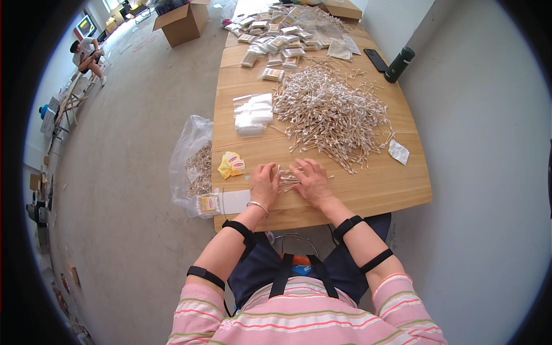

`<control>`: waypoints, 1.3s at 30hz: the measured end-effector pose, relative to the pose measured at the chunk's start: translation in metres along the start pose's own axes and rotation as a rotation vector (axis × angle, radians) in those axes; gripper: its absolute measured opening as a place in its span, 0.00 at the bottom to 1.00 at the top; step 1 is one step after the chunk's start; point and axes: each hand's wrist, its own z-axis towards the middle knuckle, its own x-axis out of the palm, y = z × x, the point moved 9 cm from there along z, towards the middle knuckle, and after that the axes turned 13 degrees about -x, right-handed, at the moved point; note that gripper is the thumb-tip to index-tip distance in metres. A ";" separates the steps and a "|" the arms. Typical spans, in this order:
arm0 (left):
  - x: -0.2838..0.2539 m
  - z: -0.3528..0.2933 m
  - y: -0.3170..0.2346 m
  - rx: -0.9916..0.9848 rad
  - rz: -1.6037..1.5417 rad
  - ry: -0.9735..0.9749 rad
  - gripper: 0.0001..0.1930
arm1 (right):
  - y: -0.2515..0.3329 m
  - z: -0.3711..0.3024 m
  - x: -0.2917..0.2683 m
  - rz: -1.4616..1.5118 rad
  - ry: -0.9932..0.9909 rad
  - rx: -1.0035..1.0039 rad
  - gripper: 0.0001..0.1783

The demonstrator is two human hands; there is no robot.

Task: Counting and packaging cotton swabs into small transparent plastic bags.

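Observation:
Near the front edge of the wooden table, a small bunch of cotton swabs (288, 179) lies sideways between my two hands. My left hand (265, 184) curls at the left ends of the bunch. From the right, my right hand (314, 183) bends its fingers over the swabs. Together they grip the bunch. Beyond them spreads a big loose heap of cotton swabs (330, 109). Yellow printed cards (232, 165) lie left of my left hand. A filled pack of swabs (207, 204) and a white card strip (236, 202) sit at the table's left front corner.
Clear plastic bags (253, 115) are stacked left of the heap. Many filled packs (276, 43) cover the far end. A phone (375, 60) and a dark bottle (399, 64) stand by the right wall. A plastic sack of swabs (192, 167) hangs beside the left edge. A person (89, 57) sits far left.

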 end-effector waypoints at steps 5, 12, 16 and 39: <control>0.002 0.014 0.001 0.044 0.114 0.037 0.07 | -0.005 -0.008 0.018 0.045 -0.015 -0.059 0.13; -0.002 0.029 -0.007 0.079 0.227 -0.077 0.05 | 0.006 -0.010 0.017 -0.073 -0.025 -0.172 0.13; 0.017 0.033 -0.026 0.079 0.178 0.013 0.06 | 0.012 -0.010 0.015 -0.089 -0.020 -0.201 0.12; 0.013 -0.018 -0.031 0.442 -0.059 0.139 0.08 | -0.082 -0.065 -0.020 0.018 -0.014 0.267 0.05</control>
